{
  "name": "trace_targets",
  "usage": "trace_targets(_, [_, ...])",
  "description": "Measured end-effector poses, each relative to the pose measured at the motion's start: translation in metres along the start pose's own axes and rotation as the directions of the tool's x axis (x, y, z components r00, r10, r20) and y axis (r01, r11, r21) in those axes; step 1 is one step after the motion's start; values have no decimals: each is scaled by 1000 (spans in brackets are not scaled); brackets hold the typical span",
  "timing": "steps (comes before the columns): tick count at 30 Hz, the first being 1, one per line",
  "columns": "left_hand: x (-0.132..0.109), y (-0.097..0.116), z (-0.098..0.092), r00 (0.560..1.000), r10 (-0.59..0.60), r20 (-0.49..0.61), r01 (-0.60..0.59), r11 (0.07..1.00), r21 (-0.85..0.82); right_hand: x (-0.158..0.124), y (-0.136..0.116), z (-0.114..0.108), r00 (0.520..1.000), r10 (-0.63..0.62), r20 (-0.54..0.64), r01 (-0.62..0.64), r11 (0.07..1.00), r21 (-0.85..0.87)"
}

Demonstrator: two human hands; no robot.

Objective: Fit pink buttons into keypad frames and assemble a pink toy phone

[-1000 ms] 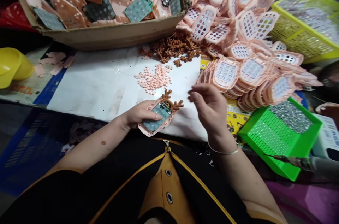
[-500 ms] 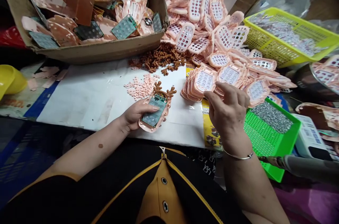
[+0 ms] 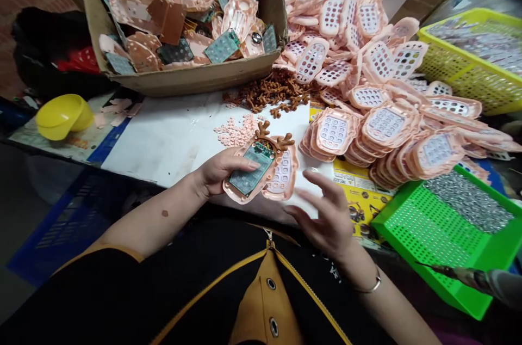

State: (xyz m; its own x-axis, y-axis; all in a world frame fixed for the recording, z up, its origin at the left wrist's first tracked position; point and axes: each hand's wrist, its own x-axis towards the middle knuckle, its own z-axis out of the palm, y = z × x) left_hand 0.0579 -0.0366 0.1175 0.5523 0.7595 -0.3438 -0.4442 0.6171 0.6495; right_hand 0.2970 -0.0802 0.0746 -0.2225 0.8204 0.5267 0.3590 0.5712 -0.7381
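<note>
My left hand (image 3: 224, 171) is closed round a pink toy phone half (image 3: 232, 192), its thumb lying over the green circuit board (image 3: 250, 171). Brown antler pieces (image 3: 284, 142) stick up from the top of that half. Against its right side is a pink keypad cover (image 3: 281, 176) with white keys; the left hand's fingers behind it are hidden. Just right of the cover, my right hand (image 3: 326, 214) is open with fingers apart, slightly blurred and holding nothing. Stacked keypad covers (image 3: 334, 133) stand beyond it, near loose brown antlers (image 3: 277, 94) and small pink parts (image 3: 236, 130).
A cardboard box (image 3: 196, 75) of shells and boards stands at the back left. A green basket (image 3: 440, 247) of screws is at right, with an electric screwdriver (image 3: 481, 279) over it. A yellow basket (image 3: 457, 62) sits behind; a yellow bowl (image 3: 61, 116) is far left.
My right hand has moved from the stack of covers toward the left hand and opened. A keypad cover now sits beside the held phone half. The view has shifted left.
</note>
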Motion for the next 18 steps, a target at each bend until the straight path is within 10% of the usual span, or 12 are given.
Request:
trace_targets(3, [-8,-1,1,997,-19,74,21,999,-31,3,2,22,848,504,167,-489,620,613])
trace_targets(7, [-11,-1,2,992,-50,116,59,995,-79,7,-3,46,631,472,616,-727,82,682])
trace_targets(18, [-6,-4,-4,994,-107,27,108,993,-38,11,-15,56,672,454,585,-646,-27,763])
